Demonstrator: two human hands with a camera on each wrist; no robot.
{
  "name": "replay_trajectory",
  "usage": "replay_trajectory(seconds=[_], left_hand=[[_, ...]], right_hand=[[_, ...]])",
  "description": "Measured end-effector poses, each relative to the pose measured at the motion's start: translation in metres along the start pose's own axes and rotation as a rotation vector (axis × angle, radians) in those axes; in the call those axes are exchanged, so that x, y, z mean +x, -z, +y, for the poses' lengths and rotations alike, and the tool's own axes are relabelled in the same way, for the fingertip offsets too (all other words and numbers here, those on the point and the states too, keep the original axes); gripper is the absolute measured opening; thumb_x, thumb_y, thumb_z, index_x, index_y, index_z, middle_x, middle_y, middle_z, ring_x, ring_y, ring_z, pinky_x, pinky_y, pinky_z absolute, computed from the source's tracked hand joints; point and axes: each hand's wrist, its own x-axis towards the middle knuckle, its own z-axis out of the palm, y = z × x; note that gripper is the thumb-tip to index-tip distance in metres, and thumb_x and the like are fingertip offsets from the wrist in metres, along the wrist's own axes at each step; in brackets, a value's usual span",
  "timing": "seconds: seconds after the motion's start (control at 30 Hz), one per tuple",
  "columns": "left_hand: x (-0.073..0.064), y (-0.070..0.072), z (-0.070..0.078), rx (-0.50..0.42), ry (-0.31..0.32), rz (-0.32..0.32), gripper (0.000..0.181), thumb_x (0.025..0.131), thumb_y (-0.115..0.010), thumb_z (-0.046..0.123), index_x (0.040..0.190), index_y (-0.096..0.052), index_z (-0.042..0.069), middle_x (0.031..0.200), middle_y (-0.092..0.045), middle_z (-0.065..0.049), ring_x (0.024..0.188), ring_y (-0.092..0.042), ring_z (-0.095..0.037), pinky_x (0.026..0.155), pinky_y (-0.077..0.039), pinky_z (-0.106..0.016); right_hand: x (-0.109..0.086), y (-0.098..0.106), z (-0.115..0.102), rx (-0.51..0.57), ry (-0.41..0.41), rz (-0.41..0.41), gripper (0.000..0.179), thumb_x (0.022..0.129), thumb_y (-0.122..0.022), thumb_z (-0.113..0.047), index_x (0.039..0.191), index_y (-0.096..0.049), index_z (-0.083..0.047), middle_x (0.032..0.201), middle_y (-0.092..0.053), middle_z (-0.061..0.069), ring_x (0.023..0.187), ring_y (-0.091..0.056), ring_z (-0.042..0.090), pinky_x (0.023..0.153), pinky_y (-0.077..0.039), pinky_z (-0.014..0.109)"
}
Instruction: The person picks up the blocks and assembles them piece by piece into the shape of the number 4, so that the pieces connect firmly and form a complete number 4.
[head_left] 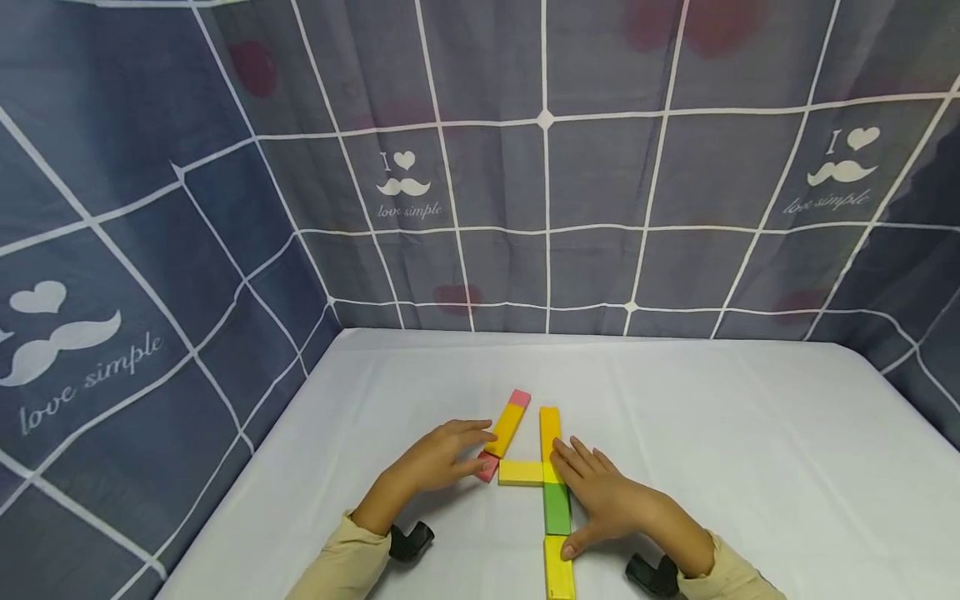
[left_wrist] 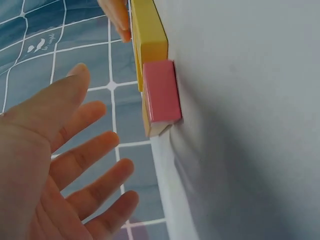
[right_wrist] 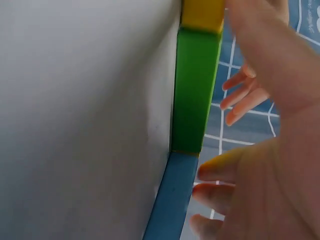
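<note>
My left hand (head_left: 442,454) has its fingers spread beside a slanted row of blocks. In that row, an orange-yellow block (head_left: 506,431) lies between a pink block (head_left: 520,398) and a red-pink block (head_left: 487,468). The left wrist view shows the hand apart from the nearest pink block (left_wrist: 162,92). My right hand (head_left: 609,497) stretches along a straight column, fingers extended. The column has an orange-yellow block (head_left: 550,425), a green block (head_left: 557,508) and a yellow block (head_left: 558,575). Its thumb is at the yellow one; contact is unclear. A yellow crosspiece (head_left: 521,473) lies between the rows.
A white cloth (head_left: 697,417) covers the table. Dark checked curtains (head_left: 495,175) stand at the back and sides. Black wrist devices (head_left: 411,542) are worn under both wrists. A blue block face (right_wrist: 172,195) shows past the green one in the right wrist view.
</note>
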Motion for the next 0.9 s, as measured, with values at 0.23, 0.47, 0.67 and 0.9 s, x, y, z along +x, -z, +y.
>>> replay_trajectory(seconds=[0.23,0.47,0.67,0.9], left_hand=[[0.004,0.001,-0.004,-0.007,-0.024,0.023,0.038,0.086,-0.060,0.035,0.119,-0.060,0.016,0.135,-0.050,-0.005,0.123,-0.046,-0.023,0.100,-0.038,-0.043],[0.004,-0.002,-0.005,-0.034,-0.002,0.001,0.040,0.086,-0.059,0.037,0.121,-0.060,0.016,0.135,-0.049,-0.004,0.124,-0.045,-0.023,0.101,-0.038,-0.043],[0.003,-0.004,-0.005,-0.026,-0.014,0.030,0.043,0.086,-0.059,0.037,0.124,-0.057,0.016,0.136,-0.048,-0.005,0.124,-0.045,-0.024,0.101,-0.037,-0.044],[-0.008,0.002,-0.007,0.071,0.089,0.136,0.064,0.086,-0.055,0.047,0.141,-0.036,0.020,0.149,-0.029,-0.007,0.136,-0.022,-0.040,0.105,-0.016,-0.062]], right_hand=[[0.007,0.006,0.002,-0.017,-0.025,-0.002,0.119,0.059,-0.067,-0.067,0.145,-0.015,-0.001,0.153,-0.005,0.017,0.139,0.002,0.039,0.109,-0.008,0.058],[0.007,0.003,0.004,-0.015,-0.041,0.002,0.122,0.057,-0.067,-0.069,0.145,-0.015,-0.002,0.153,-0.005,0.017,0.139,0.001,0.039,0.109,-0.008,0.058],[0.004,0.003,0.005,0.007,-0.036,0.029,0.119,0.059,-0.066,-0.068,0.145,-0.017,-0.002,0.153,-0.005,0.017,0.139,0.001,0.039,0.109,-0.008,0.058],[-0.002,0.010,0.026,-0.009,-0.070,0.251,0.110,0.065,-0.070,-0.058,0.145,-0.018,-0.003,0.152,-0.006,0.020,0.137,-0.003,0.045,0.104,-0.009,0.065]])
